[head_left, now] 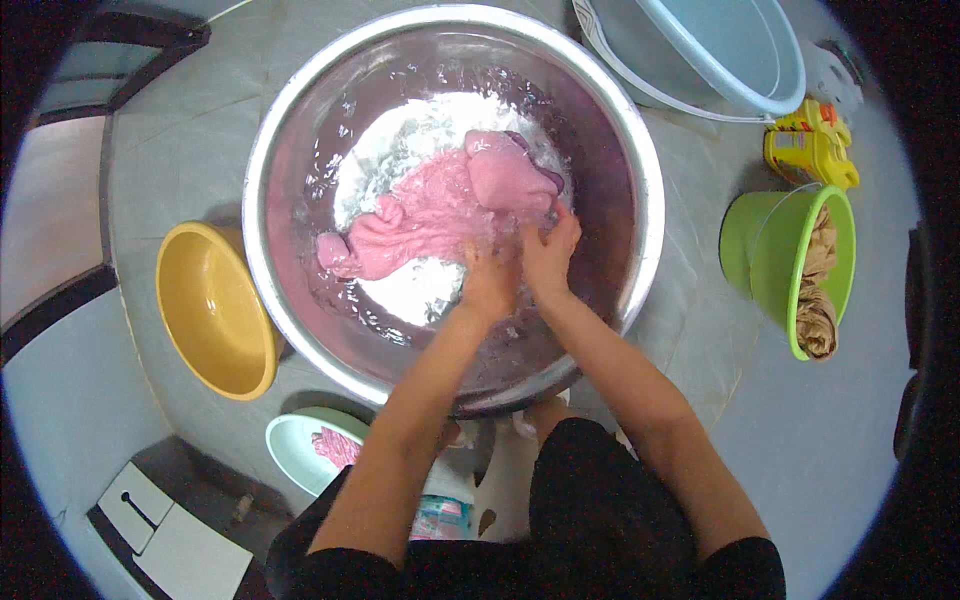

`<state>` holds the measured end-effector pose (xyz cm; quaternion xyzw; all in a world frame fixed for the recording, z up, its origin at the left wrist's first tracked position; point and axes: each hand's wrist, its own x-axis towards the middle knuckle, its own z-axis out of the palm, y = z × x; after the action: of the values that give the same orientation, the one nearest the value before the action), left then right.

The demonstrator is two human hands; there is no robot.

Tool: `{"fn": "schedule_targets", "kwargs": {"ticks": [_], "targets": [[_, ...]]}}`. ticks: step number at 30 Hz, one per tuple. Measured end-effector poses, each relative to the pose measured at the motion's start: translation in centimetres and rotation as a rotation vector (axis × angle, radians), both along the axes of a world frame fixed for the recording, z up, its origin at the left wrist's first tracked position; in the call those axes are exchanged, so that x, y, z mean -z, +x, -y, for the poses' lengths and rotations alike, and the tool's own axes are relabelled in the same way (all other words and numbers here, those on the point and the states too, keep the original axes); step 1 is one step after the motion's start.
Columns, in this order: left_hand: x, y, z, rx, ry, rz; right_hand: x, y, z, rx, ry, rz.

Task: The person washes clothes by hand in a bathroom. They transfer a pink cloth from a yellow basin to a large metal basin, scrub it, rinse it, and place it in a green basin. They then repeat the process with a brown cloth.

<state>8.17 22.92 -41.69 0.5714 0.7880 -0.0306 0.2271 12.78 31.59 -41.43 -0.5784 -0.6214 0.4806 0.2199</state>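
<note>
A wet pink garment (420, 215) lies spread and crumpled in the water of a large metal basin (258, 190). Its folded bulk bulges up at the right, with a darker patch along that edge. My left hand (488, 283) is down in the water at the garment's near edge, its fingers closed on the fabric and partly blurred by the water. Just right of it, my right hand (548, 258) grips the garment's near right end with bent fingers. The sleeve-like left end of the cloth floats loose.
A yellow basin (190, 310) stands left, and a pale green basin (290, 450) with pink cloth sits near left. At the right are a green bucket (745, 240) holding brown cloth (818, 315) and yellow bottles (800, 155). A light blue tub (650, 60) stands far right.
</note>
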Motion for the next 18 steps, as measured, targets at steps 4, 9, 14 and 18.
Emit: {"fn": "schedule_targets", "kwargs": {"ticks": [4,9,14,18], "targets": [[-2.8,-3.6,4.0,0.297,-0.007,0.327,-4.1,-0.8,-0.3,-0.627,0.504,0.188],[-7.9,-9.0,2.9,0.011,-0.327,0.221,-0.1,3.1,2.1,-1.048,0.677,0.655],[-5.1,-6.9,2.8,-0.315,0.18,0.013,-3.1,4.3,3.2,-1.28,0.294,0.711],[-2.3,-5.2,5.4,0.164,-0.077,-0.057,-4.4,3.3,1.9,-0.945,0.113,0.756]]}}
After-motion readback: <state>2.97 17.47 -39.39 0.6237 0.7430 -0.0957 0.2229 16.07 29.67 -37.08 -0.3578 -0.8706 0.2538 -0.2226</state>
